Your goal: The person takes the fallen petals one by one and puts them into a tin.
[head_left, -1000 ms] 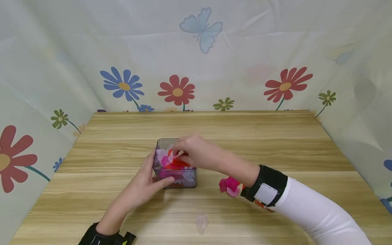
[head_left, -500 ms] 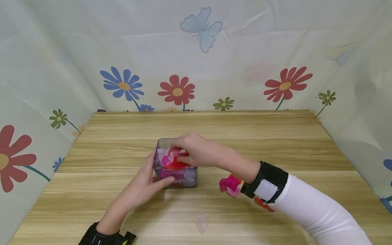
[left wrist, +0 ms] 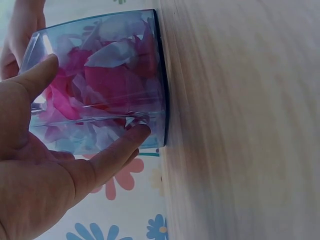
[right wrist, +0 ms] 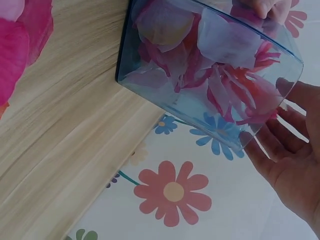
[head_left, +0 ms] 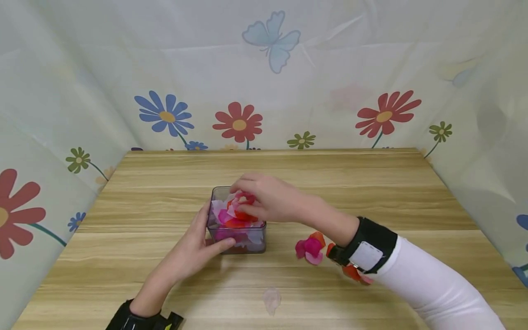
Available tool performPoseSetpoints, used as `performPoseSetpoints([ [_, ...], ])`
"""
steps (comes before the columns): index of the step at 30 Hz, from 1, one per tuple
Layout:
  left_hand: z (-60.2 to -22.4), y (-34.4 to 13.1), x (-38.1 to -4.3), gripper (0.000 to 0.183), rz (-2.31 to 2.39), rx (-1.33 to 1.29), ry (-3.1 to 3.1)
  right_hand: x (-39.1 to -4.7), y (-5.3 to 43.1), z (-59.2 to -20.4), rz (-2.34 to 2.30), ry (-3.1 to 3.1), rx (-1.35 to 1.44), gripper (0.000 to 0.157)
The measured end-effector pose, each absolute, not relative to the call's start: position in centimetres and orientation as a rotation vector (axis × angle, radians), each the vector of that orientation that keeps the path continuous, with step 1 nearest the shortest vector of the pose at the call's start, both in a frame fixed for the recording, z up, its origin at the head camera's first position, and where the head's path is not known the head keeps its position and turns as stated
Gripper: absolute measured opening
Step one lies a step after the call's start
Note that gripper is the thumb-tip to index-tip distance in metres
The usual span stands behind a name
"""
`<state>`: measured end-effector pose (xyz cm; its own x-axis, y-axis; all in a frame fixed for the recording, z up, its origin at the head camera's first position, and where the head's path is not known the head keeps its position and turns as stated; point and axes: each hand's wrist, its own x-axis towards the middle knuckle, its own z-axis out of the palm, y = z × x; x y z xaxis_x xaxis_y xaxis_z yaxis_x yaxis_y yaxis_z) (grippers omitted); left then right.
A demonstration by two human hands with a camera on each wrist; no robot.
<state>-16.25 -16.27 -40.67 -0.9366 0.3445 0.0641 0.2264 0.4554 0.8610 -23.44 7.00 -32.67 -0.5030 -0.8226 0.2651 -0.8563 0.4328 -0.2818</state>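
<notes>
A clear, smoky plastic box (head_left: 247, 243) holds pink, red and white fabric-like flower petals (left wrist: 110, 85). My left hand (head_left: 194, 250) grips the box from its left side, thumb across the front wall. In the left wrist view, fingertips (left wrist: 139, 132) press against the clear wall. At the box's open mouth is my right hand (head_left: 272, 197), its fingers and thumb curled around pink and red petals (head_left: 246, 211) at the top of the heap. The right wrist view has the right hand (right wrist: 300, 140) at the rim, thumb and fingers apart with petals between them.
On the wooden table (head_left: 165, 183), a small clump of pink and orange petals (head_left: 311, 247) lies right of the box. More red-orange petals (head_left: 352, 272) lie under the right wrist strap. A pale petal (head_left: 272, 300) lies near the front. A flower-printed curtain (head_left: 321, 68) surrounds the table.
The right hand has lifted slightly and shifted right, its fingers spreading from a tight pinch at a white petal to a wider hold around pink and red petals. The left hand and box stay put.
</notes>
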Motion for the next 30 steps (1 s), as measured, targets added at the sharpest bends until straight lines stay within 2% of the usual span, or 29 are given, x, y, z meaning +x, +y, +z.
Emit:
performPoseSetpoints([
  [16,-40.9,-16.1,-16.3,0.105,1.469,0.501,2.606,-22.8,11.3,-32.0,0.725,-2.518,1.303,0.03],
  [25,-41.2,-16.1,-16.2,0.106,1.474,0.508,2.618,-22.5,14.0,-32.9,0.64,-2.736,0.942,0.03],
  [30,-41.3,-16.2,-16.2,0.106,1.467,0.509,2.623,-22.1,14.9,-33.6,0.499,-2.894,0.842,0.031],
])
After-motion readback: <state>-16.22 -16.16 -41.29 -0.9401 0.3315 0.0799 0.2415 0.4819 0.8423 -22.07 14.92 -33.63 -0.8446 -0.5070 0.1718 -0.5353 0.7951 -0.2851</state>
